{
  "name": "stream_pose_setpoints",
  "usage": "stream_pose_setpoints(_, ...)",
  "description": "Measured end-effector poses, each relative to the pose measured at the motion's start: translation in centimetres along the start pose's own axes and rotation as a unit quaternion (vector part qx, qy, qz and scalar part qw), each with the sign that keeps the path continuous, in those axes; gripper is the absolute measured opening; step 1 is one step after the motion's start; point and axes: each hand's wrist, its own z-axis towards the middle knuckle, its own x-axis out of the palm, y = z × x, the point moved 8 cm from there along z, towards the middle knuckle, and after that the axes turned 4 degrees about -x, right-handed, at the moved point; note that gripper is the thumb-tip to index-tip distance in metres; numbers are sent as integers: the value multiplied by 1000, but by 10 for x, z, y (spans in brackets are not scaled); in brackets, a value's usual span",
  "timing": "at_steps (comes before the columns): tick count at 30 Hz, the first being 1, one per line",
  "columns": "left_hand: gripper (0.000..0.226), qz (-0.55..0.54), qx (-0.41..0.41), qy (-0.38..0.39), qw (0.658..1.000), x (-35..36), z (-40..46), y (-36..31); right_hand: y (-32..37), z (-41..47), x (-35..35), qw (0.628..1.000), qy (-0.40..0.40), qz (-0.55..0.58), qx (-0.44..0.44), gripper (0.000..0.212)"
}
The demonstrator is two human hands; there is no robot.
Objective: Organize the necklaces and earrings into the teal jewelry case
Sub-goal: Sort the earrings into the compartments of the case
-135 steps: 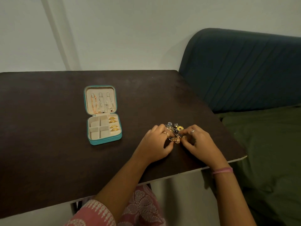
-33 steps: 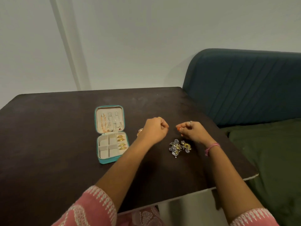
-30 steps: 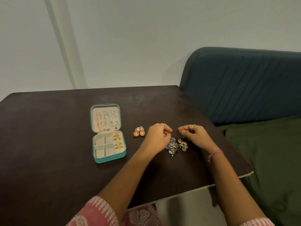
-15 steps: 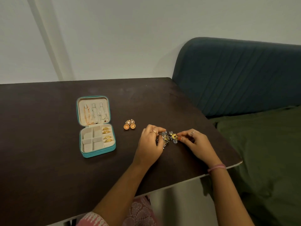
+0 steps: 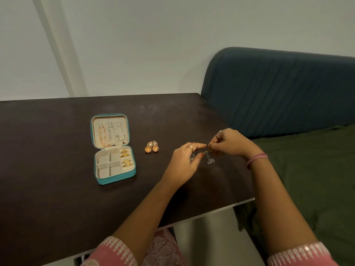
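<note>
The teal jewelry case (image 5: 115,178) lies open on the dark table (image 5: 57,198). Three necklaces (image 5: 112,134) hang in its lid and gold earrings (image 5: 125,158) fill its right-hand slots. A pair of orange-gold earrings (image 5: 151,147) lies on the table right of the case. My right hand (image 5: 229,142) pinches a silver flower earring (image 5: 209,159) and holds it just above the table. My left hand (image 5: 185,162) is beside it, thumb and fingers on another silver earring (image 5: 192,157), mostly hidden under the hand.
A dark blue sofa back (image 5: 278,89) and a green cushion (image 5: 317,169) sit right of the table. The table's front edge (image 5: 221,209) runs just below my forearms. A pale wall stands behind.
The flower earring cluster has been pulled apart: my right hand lifted one piece up and to the right, while my left hand stayed on the other. The view shifted.
</note>
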Motion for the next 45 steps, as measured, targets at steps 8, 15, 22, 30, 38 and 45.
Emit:
stream_pose_setpoints(8, 41, -24, -135, 45, 989, 12, 10, 18, 30, 10, 9, 992, 87, -88, 6, 6)
stream_pose_setpoints(15, 34, -22, -166, 54, 984, 12, 5, 28, 32, 26, 28, 980, 128, -151, 29, 18)
stream_pose_setpoints(22, 29, 12, -177, 55, 983, 22, 2, 38, 36, 34, 36, 968, 190, -152, 54, 22)
stream_pose_setpoints(30, 29, -5, -181, 16, 983, 24, 9, 40, 30, 36, 34, 977, 201, -54, 37, 7)
stream_pose_setpoints(38, 20, -65, -226, 2, 972, 15, 12, 43, 12, 24, 31, 980, 155, 126, -4, 10)
stream_pose_setpoints(45, 14, -134, -293, 2, 947, 13, 16, 56, -20, -15, 41, 965, -56, 255, -35, 14)
